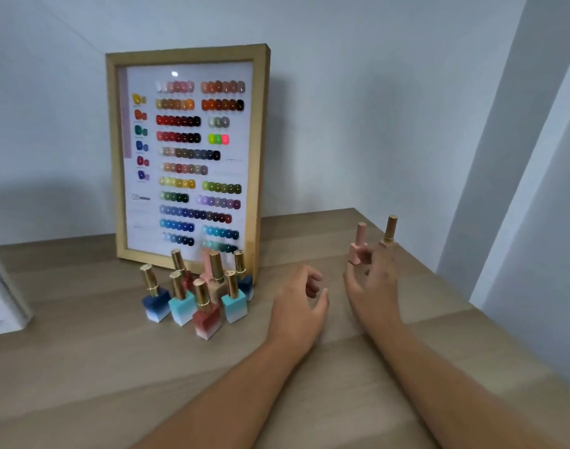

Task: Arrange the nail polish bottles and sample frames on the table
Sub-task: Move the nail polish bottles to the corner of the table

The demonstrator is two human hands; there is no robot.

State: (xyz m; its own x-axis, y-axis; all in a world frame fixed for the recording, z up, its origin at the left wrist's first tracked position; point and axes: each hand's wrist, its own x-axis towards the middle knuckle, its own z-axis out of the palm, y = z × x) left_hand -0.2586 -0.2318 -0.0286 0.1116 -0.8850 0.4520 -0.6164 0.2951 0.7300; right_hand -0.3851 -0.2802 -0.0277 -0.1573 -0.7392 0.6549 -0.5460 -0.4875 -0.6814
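Observation:
A wooden sample frame [264, 131] full of colour swatches leans upright against the wall. Several gold-capped nail polish bottles [199, 296] stand clustered in front of it, in blue, turquoise, red and pink. To the right, my right hand [374, 286] is raised with its fingers closed around the base of a pink bottle [358, 243]. A bottle with a gold cap [390, 230] rises just behind the same fingers, and its base is hidden. My left hand [298, 303] hovers over the table between the cluster and my right hand, fingers apart and holding nothing.
A white frame or box [8, 306] lies at the left edge, partly cut off. The wooden table [115, 367] ends at a right edge close to the grey wall [406, 124].

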